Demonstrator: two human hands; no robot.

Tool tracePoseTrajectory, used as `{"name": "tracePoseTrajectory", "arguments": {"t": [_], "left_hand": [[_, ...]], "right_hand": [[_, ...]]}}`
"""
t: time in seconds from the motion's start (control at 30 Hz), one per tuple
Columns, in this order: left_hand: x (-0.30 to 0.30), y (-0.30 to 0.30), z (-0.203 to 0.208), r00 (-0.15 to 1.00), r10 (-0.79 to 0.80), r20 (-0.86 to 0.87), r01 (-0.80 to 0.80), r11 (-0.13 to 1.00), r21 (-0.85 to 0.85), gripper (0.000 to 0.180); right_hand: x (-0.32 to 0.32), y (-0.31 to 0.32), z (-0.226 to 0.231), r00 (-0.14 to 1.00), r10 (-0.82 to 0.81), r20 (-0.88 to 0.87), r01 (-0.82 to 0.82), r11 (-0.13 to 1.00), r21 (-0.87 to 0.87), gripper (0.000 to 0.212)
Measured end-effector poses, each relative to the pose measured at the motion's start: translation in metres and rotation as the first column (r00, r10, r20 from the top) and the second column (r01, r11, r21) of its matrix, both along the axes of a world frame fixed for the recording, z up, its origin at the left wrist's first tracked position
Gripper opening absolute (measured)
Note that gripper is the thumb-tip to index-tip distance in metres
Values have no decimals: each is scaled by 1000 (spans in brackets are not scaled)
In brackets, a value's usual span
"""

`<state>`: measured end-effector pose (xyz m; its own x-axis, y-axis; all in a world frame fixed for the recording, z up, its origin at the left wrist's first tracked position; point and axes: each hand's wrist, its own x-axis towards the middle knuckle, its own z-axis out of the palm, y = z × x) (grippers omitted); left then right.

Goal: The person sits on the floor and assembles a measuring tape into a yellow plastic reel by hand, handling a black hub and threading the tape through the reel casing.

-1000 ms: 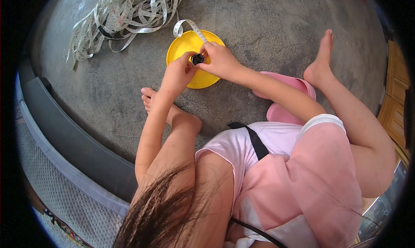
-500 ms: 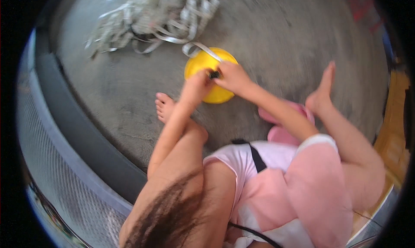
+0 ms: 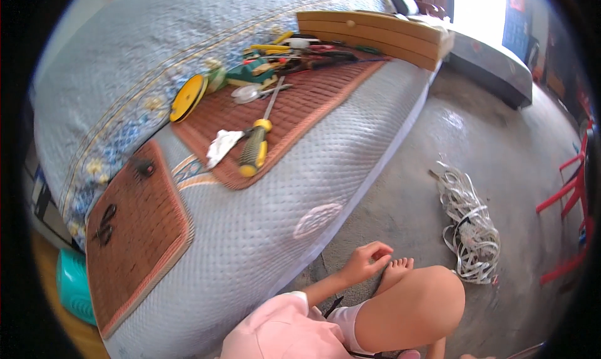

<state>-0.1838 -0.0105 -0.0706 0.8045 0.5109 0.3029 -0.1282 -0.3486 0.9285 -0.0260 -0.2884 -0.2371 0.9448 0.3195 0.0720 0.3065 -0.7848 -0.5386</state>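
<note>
My left hand [image 3: 368,262] is raised beside the mattress edge, just above my bare foot. Its fingers are loosely bent with a gap at the thumb, and nothing shows in them. My right hand is out of sight; my raised knee covers that area. On the mattress [image 3: 300,190], a large screwdriver [image 3: 255,149] with a yellow and black handle lies on a brown woven mat [image 3: 300,102], beside a crumpled white piece [image 3: 223,147]. A second brown mat [image 3: 134,246] bears black scissors [image 3: 106,224] and a small black object [image 3: 144,166].
Farther back on the mattress lie a yellow disc [image 3: 189,98] and a pile of mixed tools [image 3: 269,64] by a wooden panel [image 3: 369,36]. A tangle of white straps [image 3: 472,234] is on the floor, with red chair legs [image 3: 566,196] at right and a teal basin [image 3: 74,287] at left.
The view has swung left from the floor to the mattress. My left hand has come away from the small black object that both hands held over the yellow round thing.
</note>
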Motion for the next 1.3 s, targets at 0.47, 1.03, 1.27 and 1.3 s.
{"name": "tracePoseTrajectory", "arguments": {"t": [0.47,1.03,1.27,1.3], "left_hand": [[-200,-5,213,737,525,425,-484,-27,875,10],[-228,254,254,217,957,-194,12,196,980,19],[-133,272,241,791,502,-349,-327,829,453,27],[-117,263,237,839,352,-415,-165,891,422,28]], "right_hand": [[36,8,13,994,77,-75,-85,991,-106,26],[15,20,33,934,-54,-353,70,997,31,18],[22,18,20,936,-130,-327,133,991,-15,16],[28,8,12,951,-161,-264,152,987,-54,14]]}}
